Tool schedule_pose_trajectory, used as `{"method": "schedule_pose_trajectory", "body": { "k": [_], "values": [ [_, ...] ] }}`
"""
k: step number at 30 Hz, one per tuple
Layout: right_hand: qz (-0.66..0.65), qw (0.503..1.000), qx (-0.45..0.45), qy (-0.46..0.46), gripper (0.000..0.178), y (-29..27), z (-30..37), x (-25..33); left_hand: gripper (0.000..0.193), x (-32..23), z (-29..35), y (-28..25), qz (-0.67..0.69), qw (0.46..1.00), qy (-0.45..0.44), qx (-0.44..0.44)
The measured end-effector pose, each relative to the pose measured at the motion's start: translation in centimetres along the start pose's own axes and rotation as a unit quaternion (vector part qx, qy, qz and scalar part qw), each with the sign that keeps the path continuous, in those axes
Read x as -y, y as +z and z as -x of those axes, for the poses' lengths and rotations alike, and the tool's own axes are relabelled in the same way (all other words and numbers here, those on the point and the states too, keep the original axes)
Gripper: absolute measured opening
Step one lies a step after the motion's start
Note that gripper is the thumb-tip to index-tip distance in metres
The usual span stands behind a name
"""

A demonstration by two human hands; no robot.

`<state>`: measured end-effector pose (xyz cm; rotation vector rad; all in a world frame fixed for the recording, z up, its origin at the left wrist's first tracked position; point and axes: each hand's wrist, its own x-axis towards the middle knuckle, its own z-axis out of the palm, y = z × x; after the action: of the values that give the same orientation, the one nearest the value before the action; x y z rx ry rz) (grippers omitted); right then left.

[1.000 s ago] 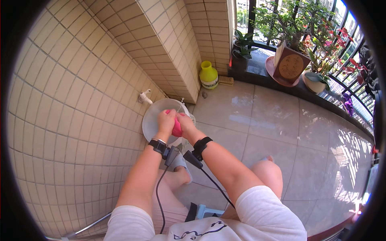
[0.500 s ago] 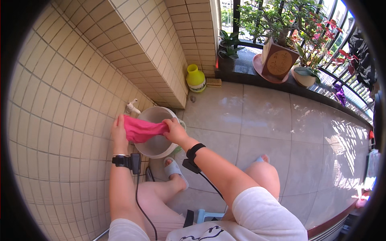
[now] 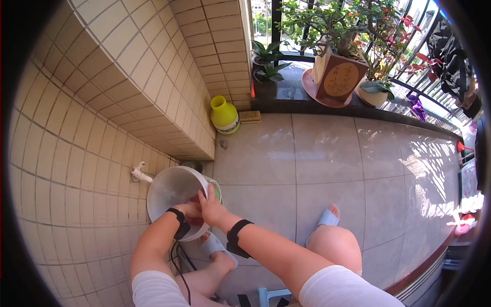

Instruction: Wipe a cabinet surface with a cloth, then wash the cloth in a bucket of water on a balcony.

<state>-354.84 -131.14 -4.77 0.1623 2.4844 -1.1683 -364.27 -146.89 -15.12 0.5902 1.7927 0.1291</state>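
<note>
A pale, translucent-white bucket stands by the tiled wall, its mouth facing me. My left hand is down inside it, fingers closed and partly hidden, against a wet pink cloth of which only small reddish parts show. At the right side of the rim is my right hand, its fingers straddling the edge, close beside the left hand. Behind that rim a white-and-green container shows in part. Black bands with small boxes sit on both my wrists.
A white tap juts from the wall beside the bucket. A yellow-green bottle and a scrubbing brush stand at the corner. Potted plants line the railing ledge. My slippered feet flank the bucket, and cables hang near my left leg.
The pink cloth, stretched between both hands above the bucket before, is now down inside it. My left hand went in with it; my right hand moved to the rim. The view shifted.
</note>
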Motion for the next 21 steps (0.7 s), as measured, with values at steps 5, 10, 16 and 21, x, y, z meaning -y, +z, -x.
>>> {"method": "schedule_pose_trajectory", "body": {
  "k": [5, 10, 16, 21],
  "values": [
    [0.035, 0.999, -0.016, -0.026, 0.063, -0.7, 0.3, -0.2, 0.03, -8.8, 1.7, -5.4, 0.017, 0.991, 0.084, 0.106],
    [0.05, 0.998, -0.023, -0.041, 0.064, 0.3, -0.3, -0.9, 0.033, -4.1, -2.6, -6.3, 0.17, 0.949, 0.085, 0.253],
    [0.039, 0.999, -0.004, -0.036, 0.06, -0.1, -0.6, -1.4, 0.038, -5.6, -0.2, -3.0, 0.28, 0.817, 0.119, 0.49],
    [0.008, 0.999, 0.016, -0.034, 0.061, -0.3, -0.5, -0.7, 0.04, -3.7, 3.0, -3.8, 0.274, 0.893, 0.022, 0.356]
  ]
}}
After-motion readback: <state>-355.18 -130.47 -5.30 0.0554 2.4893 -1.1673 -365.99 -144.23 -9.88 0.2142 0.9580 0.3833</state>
